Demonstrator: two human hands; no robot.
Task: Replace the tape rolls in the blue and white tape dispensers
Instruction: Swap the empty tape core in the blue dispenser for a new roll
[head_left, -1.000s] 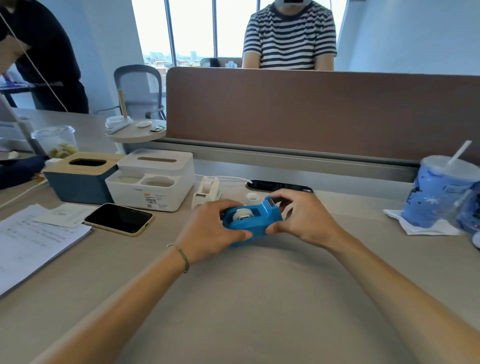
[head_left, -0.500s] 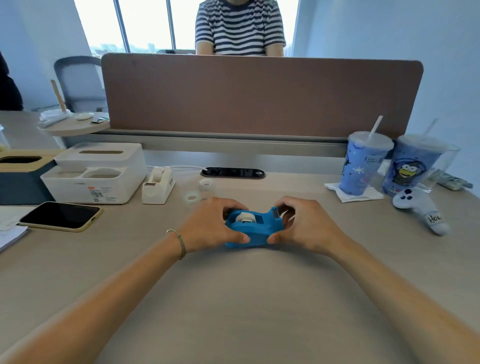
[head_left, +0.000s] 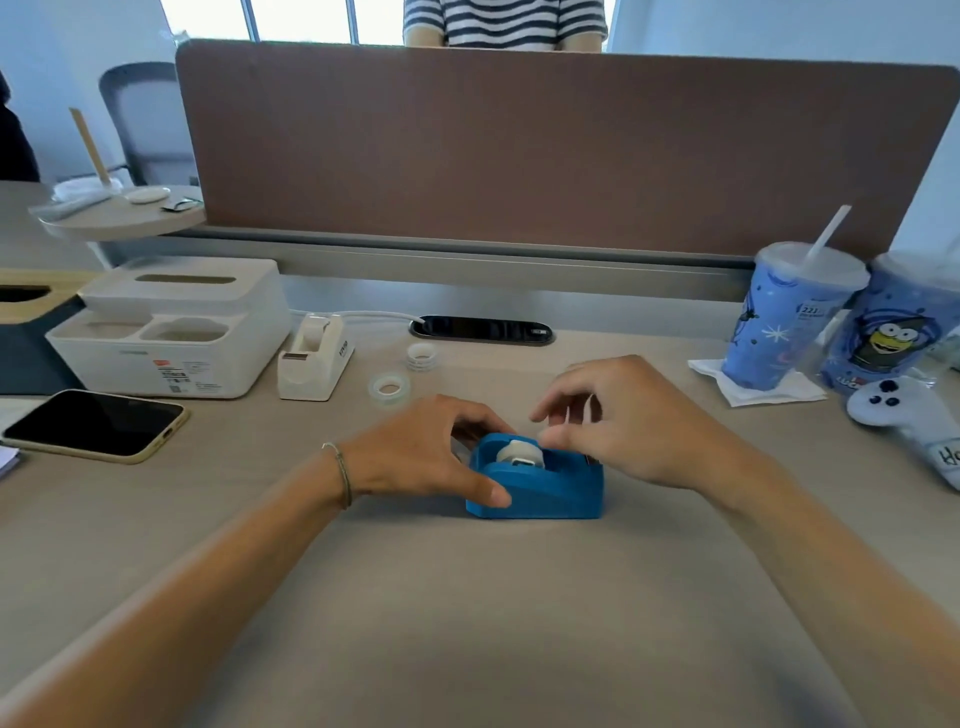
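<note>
A blue tape dispenser sits on the desk in front of me with a white tape roll in its cradle. My left hand grips the dispenser's left end, thumb on its front face. My right hand hovers over the right end, fingertips at the roll's top; whether they pinch it is unclear. A white tape dispenser stands further back on the left. Two loose clear tape rolls lie behind my hands, one flat, the other nearer the cable slot.
A white organiser box and a phone lie at the left. Two blue cups and a white controller stand at the right. A brown divider closes the back; a person in stripes sits behind it.
The view has tilted down and come closer. My right hand has lifted off the dispenser's right end to the roll on top. The left hand keeps its hold.
</note>
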